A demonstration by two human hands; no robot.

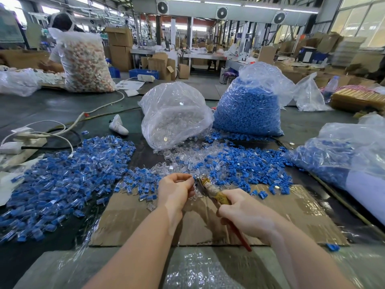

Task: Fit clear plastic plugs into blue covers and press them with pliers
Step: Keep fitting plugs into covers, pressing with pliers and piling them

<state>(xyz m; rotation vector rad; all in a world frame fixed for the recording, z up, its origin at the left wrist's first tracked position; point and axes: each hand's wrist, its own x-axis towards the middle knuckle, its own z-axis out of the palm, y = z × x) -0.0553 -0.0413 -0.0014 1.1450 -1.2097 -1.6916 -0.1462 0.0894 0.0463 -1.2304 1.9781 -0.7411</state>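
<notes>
left hand point(176, 189) pinches small part at pliers point(210, 189) tip | right hand point(242, 213) grips handles | loose blue covers point(239, 165), clear plugs point(179, 161) just beyond | assembled pile point(62, 184) left | cardboard point(291, 215) beneath

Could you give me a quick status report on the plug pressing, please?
Right hand grips pliers. Left hand pinches a piece at the plier tips; piece too hidden to identify. Nothing in the way.
</notes>
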